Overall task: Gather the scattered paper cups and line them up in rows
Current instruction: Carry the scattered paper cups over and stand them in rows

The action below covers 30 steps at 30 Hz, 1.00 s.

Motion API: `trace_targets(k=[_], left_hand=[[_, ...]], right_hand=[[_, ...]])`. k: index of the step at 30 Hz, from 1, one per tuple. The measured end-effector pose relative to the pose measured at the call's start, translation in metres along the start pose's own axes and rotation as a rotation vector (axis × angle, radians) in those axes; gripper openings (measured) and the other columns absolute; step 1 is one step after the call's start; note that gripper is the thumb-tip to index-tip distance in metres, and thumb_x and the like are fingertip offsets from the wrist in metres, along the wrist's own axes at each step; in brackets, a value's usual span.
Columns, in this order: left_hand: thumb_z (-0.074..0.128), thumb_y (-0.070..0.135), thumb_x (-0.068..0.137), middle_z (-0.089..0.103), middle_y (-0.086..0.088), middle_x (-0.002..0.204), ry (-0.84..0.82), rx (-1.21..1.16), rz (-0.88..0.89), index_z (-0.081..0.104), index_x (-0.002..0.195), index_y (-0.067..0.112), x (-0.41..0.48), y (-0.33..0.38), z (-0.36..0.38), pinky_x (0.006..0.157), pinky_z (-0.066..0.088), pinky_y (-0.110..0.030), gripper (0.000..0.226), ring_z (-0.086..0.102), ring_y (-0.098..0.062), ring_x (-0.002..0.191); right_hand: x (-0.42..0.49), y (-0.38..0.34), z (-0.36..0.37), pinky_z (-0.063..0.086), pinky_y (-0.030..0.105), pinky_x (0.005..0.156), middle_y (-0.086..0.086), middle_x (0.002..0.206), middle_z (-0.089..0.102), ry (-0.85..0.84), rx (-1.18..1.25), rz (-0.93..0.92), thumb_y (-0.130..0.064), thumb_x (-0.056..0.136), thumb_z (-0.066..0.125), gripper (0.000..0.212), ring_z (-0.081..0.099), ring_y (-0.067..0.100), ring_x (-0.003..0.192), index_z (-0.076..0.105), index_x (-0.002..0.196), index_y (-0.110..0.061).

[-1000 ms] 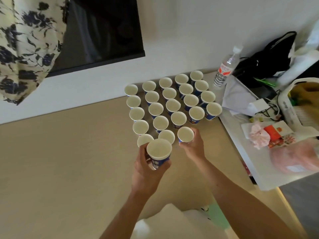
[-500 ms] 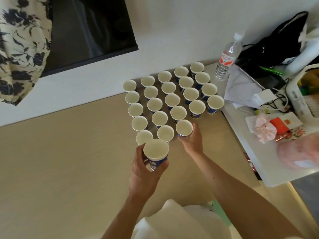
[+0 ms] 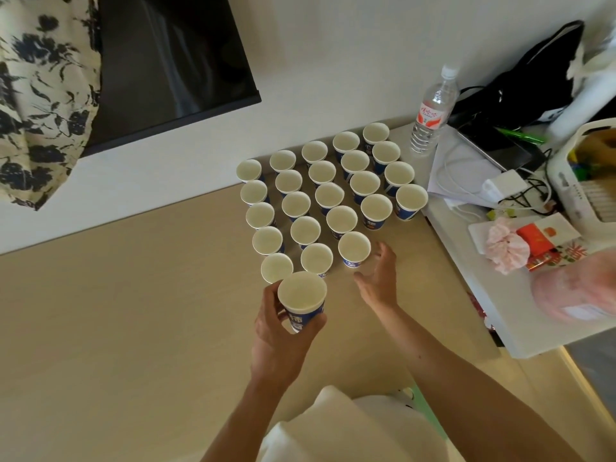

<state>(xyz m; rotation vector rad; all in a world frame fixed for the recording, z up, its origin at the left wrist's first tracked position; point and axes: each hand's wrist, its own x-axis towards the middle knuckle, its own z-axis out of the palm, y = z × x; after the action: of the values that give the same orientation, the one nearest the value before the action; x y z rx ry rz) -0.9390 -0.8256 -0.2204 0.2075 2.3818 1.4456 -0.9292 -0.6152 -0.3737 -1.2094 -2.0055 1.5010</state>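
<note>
While gripping one cup (image 3: 301, 303) in L hand (image 3: 283, 331), thumb & fingers curled round its blue side, holds it upright, mouth up, just in front of the block's front-left corner. Has R hand (image 3: 376, 276) open & empty, fingers relaxed, just beside front cup (image 3: 354, 250) of 3rd column; can't tell whether touching. Shows other cups (image 3: 328, 195) upright on desk (image 3: 133, 328) at its far edge, packed close in slanted rows: 5 columns, left 3 w/ 5 each, rt 2 w/ 4. Shows bottle (image 3: 430, 118) upright beyond far-rt corner, apart from the cups.
</note>
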Motion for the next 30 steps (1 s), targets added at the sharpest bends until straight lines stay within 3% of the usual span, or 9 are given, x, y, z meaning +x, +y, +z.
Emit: trace_targets(k=[3,6,8,10,14,18,24,26,30], left_hand=[[0.091,0.024,0.064,0.065,0.02,0.113,0.008,0.016,0.006,0.053,0.121,0.032,0.005,0.009,0.001,0.086,0.058,-0.035,0.069,0.064,-0.003,0.1],[0.089,0.03,0.063,0.064,0.02,0.11,-0.026,0.011,0.017,0.053,0.121,0.03,0.014,0.021,0.008,0.084,0.057,-0.037,0.069,0.063,-0.002,0.097],[0.09,0.022,0.066,0.064,0.017,0.112,-0.062,0.015,0.033,0.053,0.123,0.027,0.02,0.028,0.016,0.085,0.057,-0.037,0.068,0.061,0.0,0.1],[0.089,0.016,0.067,0.064,0.013,0.115,-0.11,0.008,0.035,0.053,0.126,0.026,0.024,0.035,0.026,0.088,0.057,-0.036,0.07,0.061,-0.001,0.104],[0.088,0.008,0.068,0.066,0.004,0.119,-0.201,0.002,0.098,0.054,0.127,0.019,0.027,0.044,0.045,0.087,0.058,-0.036,0.069,0.064,-0.014,0.108],[0.089,0.013,0.069,0.062,0.007,0.123,-0.264,0.038,0.124,0.049,0.131,0.021,0.03,0.044,0.049,0.089,0.056,-0.035,0.075,0.061,-0.012,0.111],[0.087,0.02,0.073,0.059,0.009,0.123,-0.202,0.019,-0.042,0.05,0.132,0.027,0.029,0.022,0.028,0.082,0.05,-0.022,0.071,0.059,-0.007,0.11],[0.086,0.021,0.074,0.06,0.009,0.121,-0.178,0.021,-0.071,0.052,0.129,0.027,0.027,0.016,0.022,0.081,0.051,-0.023,0.065,0.06,-0.005,0.108],[0.086,0.02,0.075,0.06,0.009,0.121,-0.149,0.006,-0.115,0.054,0.126,0.026,0.024,0.005,0.015,0.086,0.055,-0.031,0.06,0.061,-0.007,0.108]], right_hand=[[-0.026,-0.012,-0.02,0.048,0.036,0.094,0.005,0.132,0.051,0.053,0.078,-0.072,0.005,0.074,0.074,0.074,0.054,0.021,0.118,0.044,0.14,-0.013],[-0.041,-0.037,-0.048,0.048,0.04,0.091,-0.009,0.117,0.066,-0.308,0.163,-0.215,-0.005,0.073,0.075,0.059,0.062,0.016,0.112,0.055,0.125,-0.025],[-0.05,-0.055,-0.065,0.046,0.036,0.096,-0.013,0.124,0.065,-0.568,0.112,-0.302,-0.022,0.071,0.081,0.065,0.059,0.015,0.121,0.054,0.13,-0.033],[-0.056,-0.067,-0.073,0.045,0.034,0.1,-0.018,0.132,0.061,-0.645,0.049,-0.339,-0.035,0.07,0.085,0.077,0.055,0.011,0.126,0.047,0.137,-0.04],[-0.052,-0.073,-0.079,0.049,0.044,0.099,-0.014,0.129,0.063,-0.542,0.076,-0.346,-0.035,0.065,0.086,0.082,0.058,0.019,0.117,0.048,0.137,-0.037],[-0.044,-0.062,-0.084,0.05,0.039,0.089,-0.009,0.123,0.065,-0.505,0.139,-0.34,-0.044,0.068,0.086,0.075,0.06,0.022,0.109,0.052,0.134,-0.033],[-0.008,-0.026,-0.085,0.055,0.025,0.08,-0.012,0.119,0.066,-0.157,0.273,-0.203,-0.026,0.066,0.088,0.07,0.064,0.013,0.105,0.054,0.127,-0.031],[0.007,-0.01,-0.078,0.058,0.029,0.083,-0.012,0.116,0.065,-0.063,0.243,-0.115,-0.013,0.068,0.089,0.068,0.065,0.013,0.104,0.054,0.125,-0.025],[0.035,0.011,-0.061,0.057,0.041,0.091,-0.003,0.113,0.064,-0.067,0.115,-0.004,-0.004,0.068,0.088,0.066,0.066,0.02,0.104,0.049,0.119,-0.02]])
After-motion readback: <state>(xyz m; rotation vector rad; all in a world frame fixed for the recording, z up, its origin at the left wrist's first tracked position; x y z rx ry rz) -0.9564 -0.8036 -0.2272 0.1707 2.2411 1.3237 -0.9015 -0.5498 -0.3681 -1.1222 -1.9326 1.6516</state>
